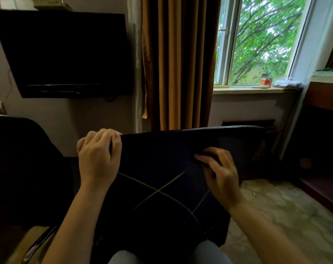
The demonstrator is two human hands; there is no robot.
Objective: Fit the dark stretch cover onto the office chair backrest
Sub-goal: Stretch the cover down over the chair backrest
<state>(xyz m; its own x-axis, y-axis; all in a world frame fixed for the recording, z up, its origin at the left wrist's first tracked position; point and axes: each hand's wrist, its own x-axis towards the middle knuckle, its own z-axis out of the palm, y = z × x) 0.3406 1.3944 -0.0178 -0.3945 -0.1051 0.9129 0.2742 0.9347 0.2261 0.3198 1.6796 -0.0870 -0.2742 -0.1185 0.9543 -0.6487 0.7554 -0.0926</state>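
Observation:
The dark stretch cover [161, 162], marked with thin pale crossing lines, is spread in front of me over the upper part of the chair backrest [243, 138], whose dark right top corner shows beyond the fabric. My left hand [99, 155] is closed on the cover's upper left corner at the top edge. My right hand [219, 172] pinches a fold of the cover right of centre, fingers curled into the fabric. The lower part of the backrest is hidden under the cover.
A second dark chair [24, 168] stands close on the left. Behind are a wall-mounted television [66, 54], a brown curtain [177, 63] and a window [257, 40] with small items on its sill. A dark cabinet [321, 130] stands right, on patterned floor [276, 216].

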